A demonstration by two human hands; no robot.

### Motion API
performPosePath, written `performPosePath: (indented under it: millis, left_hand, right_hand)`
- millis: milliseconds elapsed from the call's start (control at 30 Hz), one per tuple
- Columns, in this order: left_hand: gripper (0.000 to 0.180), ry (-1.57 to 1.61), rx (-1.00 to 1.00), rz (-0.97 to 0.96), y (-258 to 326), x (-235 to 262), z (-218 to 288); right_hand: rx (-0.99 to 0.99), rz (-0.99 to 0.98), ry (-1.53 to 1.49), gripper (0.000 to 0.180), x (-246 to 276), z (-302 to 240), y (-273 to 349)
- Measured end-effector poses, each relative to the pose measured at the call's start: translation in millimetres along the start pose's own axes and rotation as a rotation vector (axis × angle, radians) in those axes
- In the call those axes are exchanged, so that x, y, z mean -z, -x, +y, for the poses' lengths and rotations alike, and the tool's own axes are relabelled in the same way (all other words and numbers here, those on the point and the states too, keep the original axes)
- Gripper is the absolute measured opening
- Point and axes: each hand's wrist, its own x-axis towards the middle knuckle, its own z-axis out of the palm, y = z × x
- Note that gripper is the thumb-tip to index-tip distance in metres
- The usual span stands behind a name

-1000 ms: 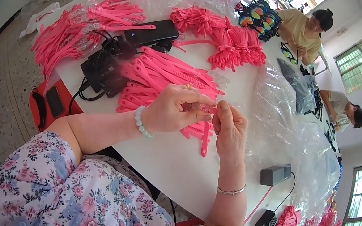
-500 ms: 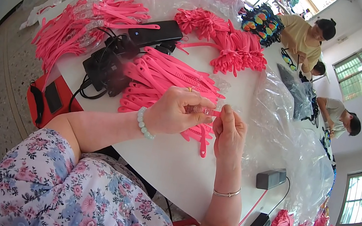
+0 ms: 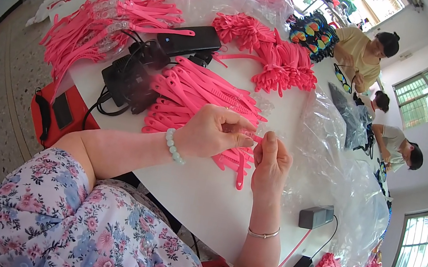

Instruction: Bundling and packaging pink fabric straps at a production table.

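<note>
1. Your left hand [image 3: 214, 132] and your right hand [image 3: 271, 163] meet near the middle of the frame, and both pinch one small pink plastic strip [image 3: 256, 137] between their fingertips.
2. Both hands are closed tight on that strip, with fingers curled in. Most of the strip is hidden by your fingers, so only a little pink end shows between the two hands.
3. Your left wrist wears a pale green bead bracelet [image 3: 174, 146]. Your right wrist, lower in the frame, wears a thin silver bangle [image 3: 263, 233].
4. Just behind your hands lies a big pile of long pink plastic strips [image 3: 197, 97] on the white table [image 3: 197, 198]. A few strips stick out below your hands.
5. To the left of the pile sits a bunch of black boxes and black cords [image 3: 130, 77]. A flat black power pack [image 3: 187, 40] lies just above them.
6. More pink strips in clear wrap [image 3: 90, 28] fill the upper left of the frame. Fluffy pink bunches [image 3: 274, 59] lie at the upper middle.
7. Crinkly clear plastic sheet [image 3: 333, 165] covers the right side of the table. A small grey box [image 3: 316, 216] sits at its lower edge.
8. A red box with a black strap [image 3: 56, 113] stands on the floor at the left, beside the table.
9. Other people sit at the far upper right.
</note>
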Motion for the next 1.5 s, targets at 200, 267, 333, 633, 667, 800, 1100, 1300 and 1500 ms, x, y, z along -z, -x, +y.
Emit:
performPosePath:
  millis: [200, 267, 333, 633, 667, 800, 1100, 1300, 1500]
  left_hand:
    - [0.025, -0.214, -0.322, 0.013, -0.6, 1.2, -2.7]
    - [0.025, -0.304, -0.423, 0.027, -1.8, 2.5, -2.1]
    - [0.025, -0.394, -0.526, 0.041, -2.1, 2.5, -1.1]
    - [0.025, -0.15, -0.28, -0.036, 1.8, 2.7, -2.6]
    - [0.025, -0.133, -0.297, -0.053, 1.7, 2.4, -3.6]
    - [0.026, 0.004, -0.222, -0.117, 0.8, 3.1, -5.6]
    - [0.023, 0.496, 0.002, -0.138, 2.0, -2.5, -1.3]
    - [0.025, 0.414, 0.05, -0.17, -0.8, 1.1, 0.2]
    - [0.021, 0.235, 0.116, -0.273, -5.0, 9.8, -3.2]
  right_hand:
    - [-0.027, 0.022, -0.126, 0.038, -4.0, -4.0, -1.6]
    - [-0.064, 0.041, -0.207, 0.035, -3.9, -4.3, -2.5]
    - [-0.091, 0.044, -0.246, 0.034, -3.9, -5.7, -2.4]
    - [-0.048, -0.149, -0.124, 0.029, 10.3, -8.9, -0.4]
    - [0.0, -0.221, -0.098, 0.027, 11.8, -8.4, -0.4]
    - [-0.114, -0.163, -0.059, 0.025, 3.9, -10.6, 1.0]
    - [-0.118, -0.047, -0.629, 0.022, -10.1, -0.3, 3.8]
    - [-0.128, -0.103, -0.577, 0.026, -2.5, 1.8, 2.4]
    - [0.223, -0.305, -0.044, 0.037, 36.0, -0.6, -13.4]
